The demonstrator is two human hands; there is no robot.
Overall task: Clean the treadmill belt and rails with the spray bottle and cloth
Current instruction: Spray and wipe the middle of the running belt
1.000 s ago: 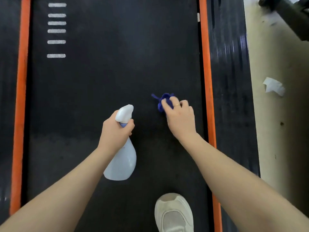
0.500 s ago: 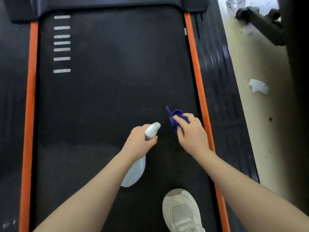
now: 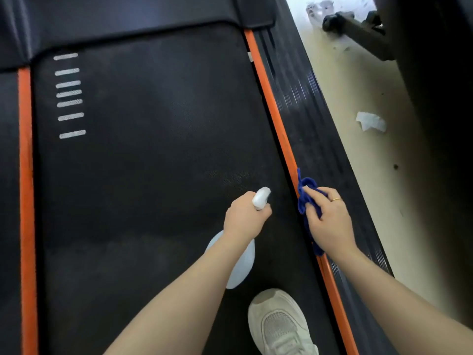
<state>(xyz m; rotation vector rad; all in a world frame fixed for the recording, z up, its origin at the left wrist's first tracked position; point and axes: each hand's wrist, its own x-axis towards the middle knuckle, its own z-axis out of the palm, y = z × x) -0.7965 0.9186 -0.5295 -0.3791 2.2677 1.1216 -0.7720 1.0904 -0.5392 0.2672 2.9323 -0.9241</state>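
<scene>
The black treadmill belt (image 3: 153,162) fills the view between two orange strips. My left hand (image 3: 244,217) grips the neck of a white spray bottle (image 3: 239,262), nozzle pointing forward over the belt's right part. My right hand (image 3: 330,224) holds a bunched dark blue cloth (image 3: 305,198) down on the right orange strip (image 3: 279,129), at the inner edge of the black ribbed right rail (image 3: 314,139). Part of the cloth is hidden under my palm.
My white shoe (image 3: 279,324) stands on the belt near the bottom. The left orange strip (image 3: 25,175) runs along the other side. A crumpled white paper (image 3: 371,121) lies on the beige floor to the right, beside dark equipment (image 3: 358,29). The motor cover (image 3: 128,24) closes the belt's far end.
My right hand carried the cloth rightward off the belt onto the orange strip and rail edge. My left hand with the bottle also shifted right, and the view tilted up toward the motor cover.
</scene>
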